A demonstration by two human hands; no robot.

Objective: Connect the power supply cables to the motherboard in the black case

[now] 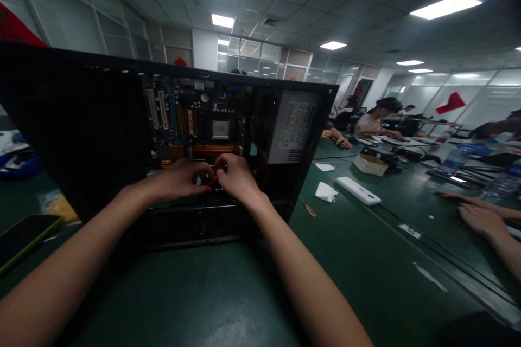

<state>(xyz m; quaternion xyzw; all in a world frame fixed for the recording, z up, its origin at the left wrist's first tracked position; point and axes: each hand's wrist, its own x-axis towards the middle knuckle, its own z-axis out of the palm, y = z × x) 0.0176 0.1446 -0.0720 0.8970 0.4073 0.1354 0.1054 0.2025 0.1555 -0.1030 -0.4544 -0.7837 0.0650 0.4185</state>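
Note:
An opened black computer case (203, 223) stands on the green table, its inside facing me. Within it are a motherboard (221, 129) with slots and a pale square chip, and a silver power supply (293, 127) at the upper right. Both hands reach in at the board's lower edge, fingertips almost meeting. My left hand (185, 179) is curled, thumb below the fingers. My right hand (236, 176) pinches from the other side. Thin reddish wires (214, 179) show between the fingertips; their ends are hidden by the hands and shadow.
Right of the case lie a screwdriver (309, 208), crumpled white tissue (326, 192) and a white power strip (358, 191) with its cable. On the left are a green-edged phone (28, 236) and a yellow packet (61, 206). Another person's hands (480, 218) rest at the right; co-workers sit beyond.

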